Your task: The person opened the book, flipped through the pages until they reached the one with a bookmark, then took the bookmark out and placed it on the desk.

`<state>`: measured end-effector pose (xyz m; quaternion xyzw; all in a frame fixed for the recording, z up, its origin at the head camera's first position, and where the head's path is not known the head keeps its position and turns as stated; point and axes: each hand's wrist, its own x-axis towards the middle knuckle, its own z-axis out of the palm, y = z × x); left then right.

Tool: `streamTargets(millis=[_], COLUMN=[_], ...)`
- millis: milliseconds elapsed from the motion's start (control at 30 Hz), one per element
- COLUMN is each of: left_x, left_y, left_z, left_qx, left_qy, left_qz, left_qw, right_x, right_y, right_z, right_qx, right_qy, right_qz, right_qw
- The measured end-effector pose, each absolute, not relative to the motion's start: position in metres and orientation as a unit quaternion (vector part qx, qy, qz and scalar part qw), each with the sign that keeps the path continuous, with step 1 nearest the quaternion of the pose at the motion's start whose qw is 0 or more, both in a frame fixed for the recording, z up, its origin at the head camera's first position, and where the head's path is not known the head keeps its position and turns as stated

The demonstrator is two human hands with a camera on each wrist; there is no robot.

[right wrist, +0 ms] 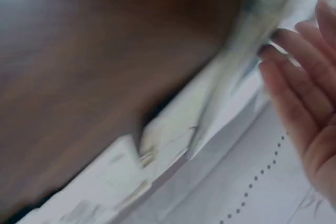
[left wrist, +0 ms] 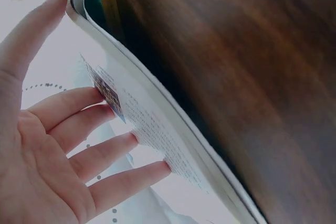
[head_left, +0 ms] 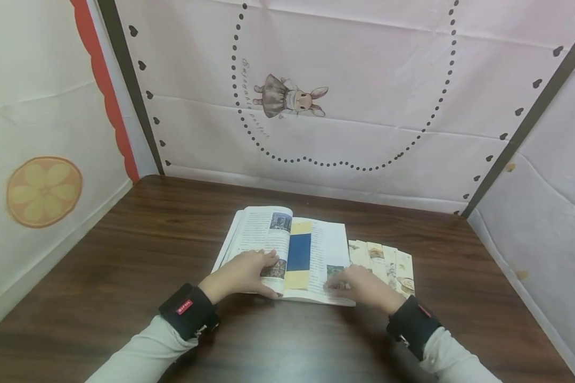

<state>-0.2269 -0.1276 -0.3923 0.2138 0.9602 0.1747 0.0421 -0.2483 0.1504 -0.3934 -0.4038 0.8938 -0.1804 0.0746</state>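
Note:
An open book with printed text and small pictures lies on the brown table. Along its inner fold, on the right page, is a cream strip with a blue middle, like a bookmark. My left hand rests on the lower left page; in the left wrist view its fingers are spread, tips against the paper. Over the lower right page is my right hand, fingers extended in the right wrist view; whether they touch the page I cannot tell. Several cream illustrated cards lie overlapping beside the book's right edge, partly behind that hand.
The dark wooden table spreads around the book. White printed cloth hangs behind it and on both sides. Each wrist wears a black band, with pale sleeves below.

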Motion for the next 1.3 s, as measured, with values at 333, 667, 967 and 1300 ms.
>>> streamTargets(millis=[333, 667, 967, 1300], left_x=[-0.221, -0.220, -0.222, -0.221], left_y=[-0.127, -0.127, -0.122, -0.132], left_z=[-0.394, -0.393, -0.390, -0.388], left_qx=[0.194, 0.204, 0.211, 0.214], left_qy=[0.968, 0.967, 0.966, 0.965], left_qz=[0.155, 0.151, 0.149, 0.153], left_qw=[0.027, 0.027, 0.022, 0.011], right_x=[-0.282, -0.287, -0.283, -0.275], right_y=[0.100, 0.083, 0.136, 0.236], right_z=[-0.403, -0.414, -0.410, -0.398], right_qx=[-0.129, -0.048, -0.074, -0.060], right_qy=[0.821, 0.860, 0.854, 0.837], right_qz=[-0.484, -0.449, -0.458, -0.494], right_qw=[0.274, 0.236, 0.235, 0.228])
